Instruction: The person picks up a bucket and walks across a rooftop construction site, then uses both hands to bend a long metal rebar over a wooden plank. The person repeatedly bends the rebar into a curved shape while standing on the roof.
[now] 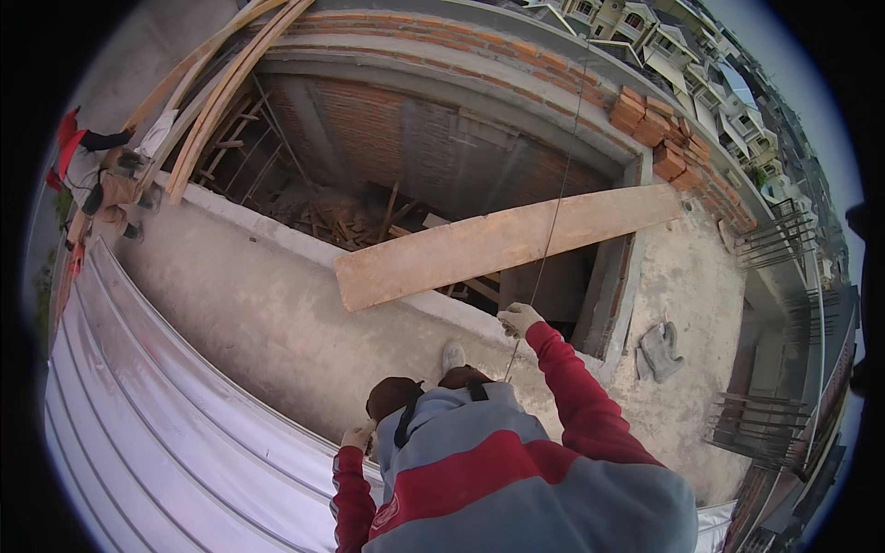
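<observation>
- Head view, handling: the right hand (521, 319), gloved, looks closed around a thin dark line (553, 226), fingers curled in. Good handling would call for a steady, even pull, feet planted back from the opening's concrete edge (470, 318), and the line kept from snagging on the broad plank (479, 251).
- Head view, left side: the left hand (359, 434), also gloved, is low beside the ribbed metal sheet (184, 396); its fingers are too hidden to tell whether they grip anything.
- Head view, direction: the line is in front of the person, right of the body's middle. Its long axis runs from near the waist up and slightly rightward, away from the person, passing across the plank in view; whether they touch cannot be told.
</observation>
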Motion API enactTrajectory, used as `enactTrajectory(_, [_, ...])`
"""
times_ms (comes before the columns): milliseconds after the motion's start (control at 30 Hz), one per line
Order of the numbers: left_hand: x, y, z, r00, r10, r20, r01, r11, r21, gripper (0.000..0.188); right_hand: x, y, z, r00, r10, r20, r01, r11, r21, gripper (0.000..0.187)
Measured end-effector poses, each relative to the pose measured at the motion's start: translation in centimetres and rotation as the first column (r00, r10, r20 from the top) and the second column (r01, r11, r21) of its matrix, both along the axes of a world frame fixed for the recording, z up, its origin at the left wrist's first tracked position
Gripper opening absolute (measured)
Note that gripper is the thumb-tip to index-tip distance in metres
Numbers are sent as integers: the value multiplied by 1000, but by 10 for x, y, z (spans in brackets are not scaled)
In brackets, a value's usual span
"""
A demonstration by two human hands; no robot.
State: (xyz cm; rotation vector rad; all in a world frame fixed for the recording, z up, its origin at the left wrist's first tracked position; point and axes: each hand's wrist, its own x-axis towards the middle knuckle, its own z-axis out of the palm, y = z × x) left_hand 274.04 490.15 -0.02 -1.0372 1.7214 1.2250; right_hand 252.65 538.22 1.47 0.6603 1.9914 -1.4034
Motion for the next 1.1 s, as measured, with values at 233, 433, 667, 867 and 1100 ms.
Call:
enactTrajectory(233, [-99, -12, 3, 792, -608, -58, 541, 743, -394, 46, -65, -67, 12, 1000, -5, 8, 5, 999, 37, 25])
enactTrajectory(433, [-208, -155, -35, 591, -799, -106, 751, 594, -290, 41, 6, -132, -51, 938, -288, 193, 287, 957, 36, 23])
enactTrajectory(667, [-299, -232, -40, 536, -835, -122, 841, 541, -5, 28, 142, -259, -46, 669, -589, 453, 672, 740, -30, 24])
enactTrajectory(867, [-363, -185, -22, 428, -900, -84, 894, 408, 183, 31, 227, -310, -31, 364, -785, 502, 906, 423, 3, 21])
enactTrajectory(1100, [-389, -107, 13, 162, -981, 103, 965, 179, 191, 31, 257, -278, -40, 319, -831, 455, 937, 348, -22, 21])
